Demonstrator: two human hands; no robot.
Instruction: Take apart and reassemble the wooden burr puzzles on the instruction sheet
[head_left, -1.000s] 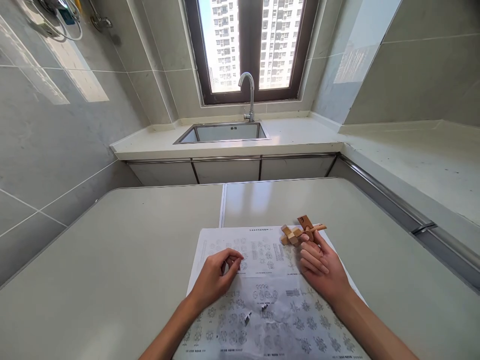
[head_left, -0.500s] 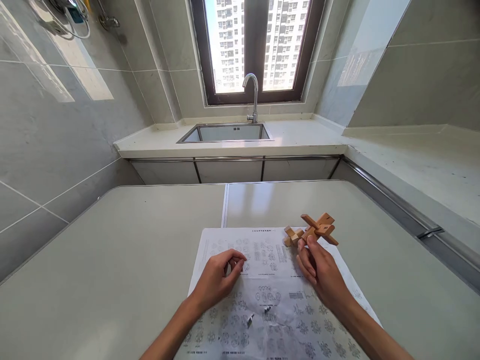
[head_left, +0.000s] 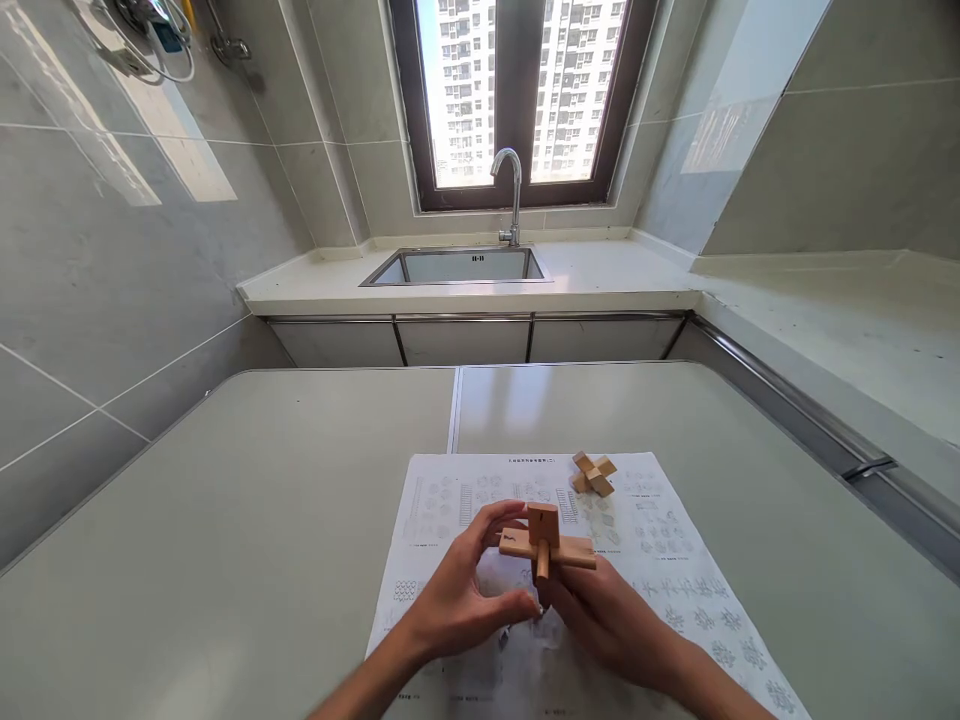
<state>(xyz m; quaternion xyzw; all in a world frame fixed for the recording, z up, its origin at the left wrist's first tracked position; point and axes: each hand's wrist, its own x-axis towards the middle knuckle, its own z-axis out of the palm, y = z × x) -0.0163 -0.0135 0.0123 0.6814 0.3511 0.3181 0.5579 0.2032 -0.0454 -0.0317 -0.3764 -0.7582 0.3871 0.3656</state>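
A wooden interlocking puzzle (head_left: 546,543) made of several brown bars is held up over the printed sheet. My right hand (head_left: 611,615) grips it from below and the right, its fingertips partly hidden behind the bars. Close on the puzzle's left side is my left hand (head_left: 474,588), thumb and fingers apart in a wide curve; whether its fingertips touch the wood is unclear. A smaller, lighter wooden cross-shaped puzzle (head_left: 593,474) rests at the top right part of the printed sheet (head_left: 442,500).
The sheet lies on a pale table (head_left: 300,500) with a seam down its middle. Beyond the table, a counter (head_left: 322,290) holds a sink (head_left: 465,265) and a faucet (head_left: 514,200) below a window. Another counter (head_left: 847,320) runs along the right.
My right hand has brought the brown puzzle left and nearer, away from beside the small cross. My left hand has moved right to it and spread its fingers.
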